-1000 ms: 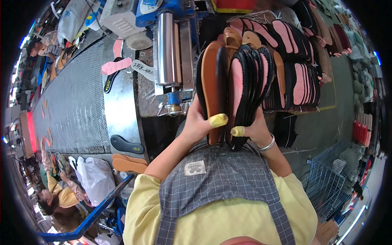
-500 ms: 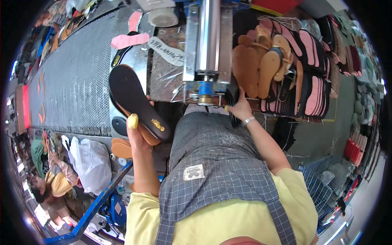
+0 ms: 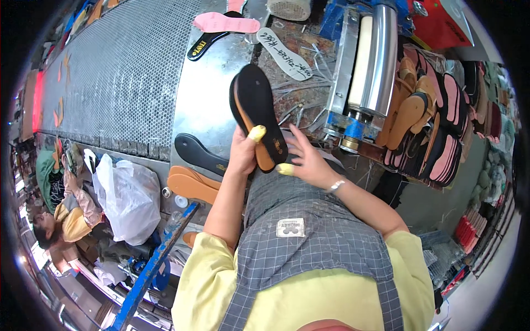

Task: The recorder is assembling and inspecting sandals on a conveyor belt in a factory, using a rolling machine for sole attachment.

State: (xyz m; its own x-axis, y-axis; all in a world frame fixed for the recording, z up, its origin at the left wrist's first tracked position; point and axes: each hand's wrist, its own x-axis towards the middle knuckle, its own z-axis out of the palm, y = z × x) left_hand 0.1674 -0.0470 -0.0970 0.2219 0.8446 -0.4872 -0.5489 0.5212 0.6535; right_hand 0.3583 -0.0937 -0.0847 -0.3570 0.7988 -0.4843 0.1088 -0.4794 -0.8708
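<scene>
Upright over my lap, a small stack of black and tan insoles is gripped in my left hand. My left thumb, in a yellow finger cover, presses on the stack's face, while its other fingers are mostly hidden behind. My right hand is at the stack's lower right end, fingers spread and apart, its yellow-covered thumb close to the heel edge. Whether that thumb touches the insoles I cannot tell. To the left of my left hand lies a black insole on the metal surface, with tan insoles below it.
A roller machine stands right of centre, with piled tan, black and pink insoles beyond. A mesh conveyor runs at left. A pink insole and a marked white template lie ahead. Lower left are a plastic bag and blue bar.
The view has shifted left. My right hand has left the black insole beside the roller and come over to the stack. My left hand has brought the stack in front of me.
</scene>
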